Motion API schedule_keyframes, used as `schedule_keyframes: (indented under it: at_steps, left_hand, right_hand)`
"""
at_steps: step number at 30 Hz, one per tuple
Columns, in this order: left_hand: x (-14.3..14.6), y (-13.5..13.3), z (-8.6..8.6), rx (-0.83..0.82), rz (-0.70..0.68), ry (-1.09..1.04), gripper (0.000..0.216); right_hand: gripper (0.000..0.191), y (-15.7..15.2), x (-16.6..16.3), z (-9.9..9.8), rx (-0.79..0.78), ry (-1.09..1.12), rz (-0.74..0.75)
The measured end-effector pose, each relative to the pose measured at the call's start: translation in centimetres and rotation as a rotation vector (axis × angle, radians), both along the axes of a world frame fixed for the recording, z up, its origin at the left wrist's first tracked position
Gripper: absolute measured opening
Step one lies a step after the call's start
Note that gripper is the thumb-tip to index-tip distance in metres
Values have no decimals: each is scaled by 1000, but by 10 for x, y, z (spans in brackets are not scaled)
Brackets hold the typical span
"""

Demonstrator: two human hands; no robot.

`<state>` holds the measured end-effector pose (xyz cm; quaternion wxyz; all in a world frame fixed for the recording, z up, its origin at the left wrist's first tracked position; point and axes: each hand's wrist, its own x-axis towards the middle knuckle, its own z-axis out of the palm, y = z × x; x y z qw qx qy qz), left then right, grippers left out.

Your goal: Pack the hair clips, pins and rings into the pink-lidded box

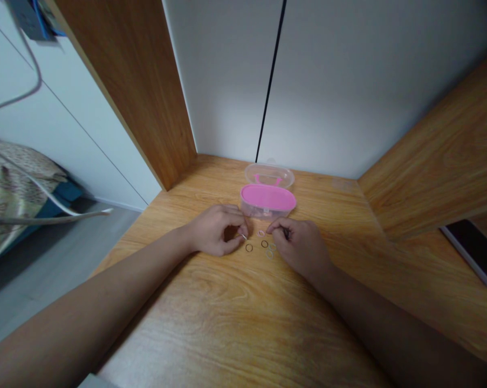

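Thumb and fingertips of my left hand (223,230) are closed on a small whitish rubber band, just above the table. My right hand (297,242) is curled with its fingertips pressed together; what it holds, if anything, is hidden. Between the hands lie several small thin rubber bands: a black band (248,251) by my left thumb, a second black band (264,247), a pale pink band (261,236) and pale bands (269,257) beside my right hand. Behind them stands a clear oval box (253,210) with a pink inside (268,197) and its transparent lid (269,168) tipped back.
The wooden table (235,323) ends at a white panel (328,97) behind the box. Wooden uprights (146,81) stand left and right. A phone-like dark device (475,250) lies at the right. White cables (45,191) hang at the left, near patterned cloth (16,183).
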<state>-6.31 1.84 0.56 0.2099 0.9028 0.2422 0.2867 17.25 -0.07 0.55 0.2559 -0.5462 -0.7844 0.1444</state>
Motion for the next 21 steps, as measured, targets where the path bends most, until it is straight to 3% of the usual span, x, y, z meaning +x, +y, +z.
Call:
schedule_keyframes:
  at_steps: [12, 21]
  left_hand:
    - [-2, 2, 0, 131, 87, 126, 23]
    - [-2, 4, 0, 180, 71, 110, 10]
  right_hand:
    - [26, -1, 0, 0, -5, -61, 23]
    - [26, 2, -2, 0, -18, -51, 16]
